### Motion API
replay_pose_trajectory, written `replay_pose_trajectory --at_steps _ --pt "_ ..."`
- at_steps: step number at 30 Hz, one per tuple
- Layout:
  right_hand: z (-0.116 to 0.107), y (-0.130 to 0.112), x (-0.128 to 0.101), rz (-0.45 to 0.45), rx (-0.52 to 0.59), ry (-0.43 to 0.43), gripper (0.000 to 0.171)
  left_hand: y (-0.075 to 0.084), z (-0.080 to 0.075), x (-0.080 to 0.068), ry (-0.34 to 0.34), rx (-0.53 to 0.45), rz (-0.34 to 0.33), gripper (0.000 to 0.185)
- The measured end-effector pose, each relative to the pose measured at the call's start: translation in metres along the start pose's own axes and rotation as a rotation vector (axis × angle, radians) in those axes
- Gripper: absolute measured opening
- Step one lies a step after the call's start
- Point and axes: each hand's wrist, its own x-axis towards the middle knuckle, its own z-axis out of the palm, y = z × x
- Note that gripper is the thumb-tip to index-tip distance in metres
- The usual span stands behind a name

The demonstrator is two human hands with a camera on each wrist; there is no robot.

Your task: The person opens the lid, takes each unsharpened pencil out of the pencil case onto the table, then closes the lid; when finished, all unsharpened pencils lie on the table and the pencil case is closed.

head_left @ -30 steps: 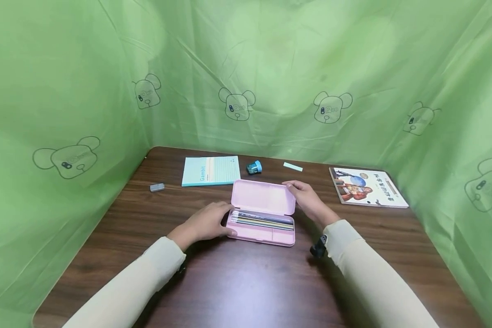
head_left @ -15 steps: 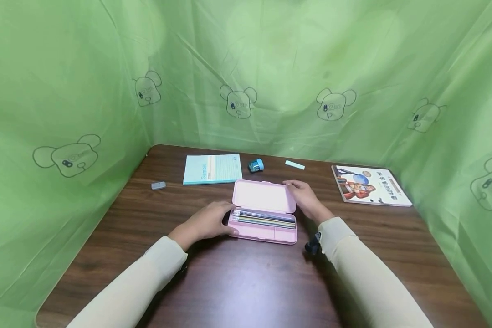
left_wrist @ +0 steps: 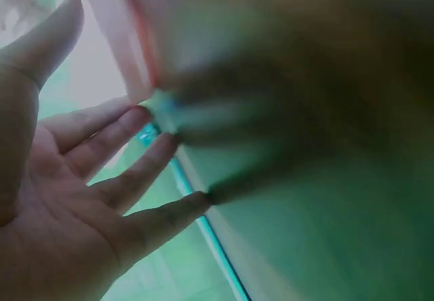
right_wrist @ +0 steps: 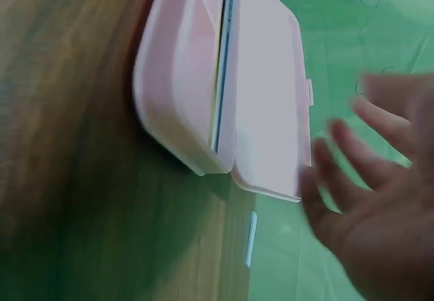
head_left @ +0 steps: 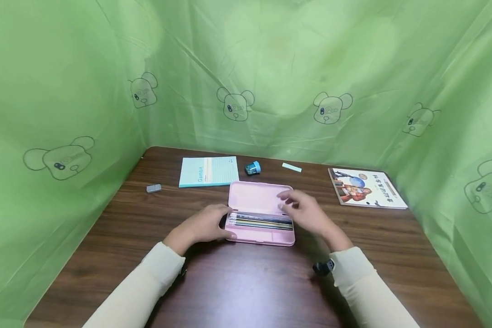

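Pink pencil case [head_left: 252,235], lid up, pencils [head_left: 262,221] inside, mid-bench [head_left: 246,282]. Left hand [head_left: 205,223] spread wide at its left end, probably steadying; right hand [head_left: 307,213] slack, apparently empty, by the lid.

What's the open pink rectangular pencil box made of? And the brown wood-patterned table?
Pink pencil box: probably plastic, smooth and satiny; its rounded corners look moulded.
Brown table: perhaps wood or wood-look laminate, fairly glossy; streaky grain shows, and the top reflects a bright patch.
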Motion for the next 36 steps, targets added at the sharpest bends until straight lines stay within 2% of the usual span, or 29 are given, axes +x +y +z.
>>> replay_pose_trajectory --at_steps 2,4,9,14,19,24,28,36 --pt "0.005 0.001 -0.006 -0.035 -0.071 -0.107 0.030 -0.001 -0.002 0.000 -0.005 -0.015 0.008 0.070" --pt "0.010 0.002 -0.009 -0.053 -0.124 -0.175 0.030 -0.002 -0.005 0.000 -0.015 -0.024 0.003 0.072" --pt "0.017 0.004 -0.012 -0.071 -0.203 -0.240 0.030 -0.001 -0.008 0.003 -0.058 -0.032 -0.022 0.083" --pt "0.016 0.001 -0.009 -0.107 -0.264 -0.260 0.034 0.004 -0.014 0.007 -0.090 -0.012 -0.019 0.079" --pt "0.016 0.001 -0.006 -0.091 -0.328 -0.276 0.036 0.013 -0.020 0.011 -0.120 0.031 -0.002 0.071" --pt "0.023 0.006 -0.008 -0.122 -0.372 -0.308 0.034 0.017 -0.015 0.012 -0.153 0.040 -0.042 0.067" --pt "0.024 0.009 -0.012 -0.143 -0.404 -0.299 0.033 0.016 -0.011 0.012 -0.165 0.002 -0.033 0.065" --pt "0.018 0.010 -0.003 -0.169 -0.335 -0.263 0.031 0.014 -0.018 0.016 -0.143 0.021 -0.055 0.068"
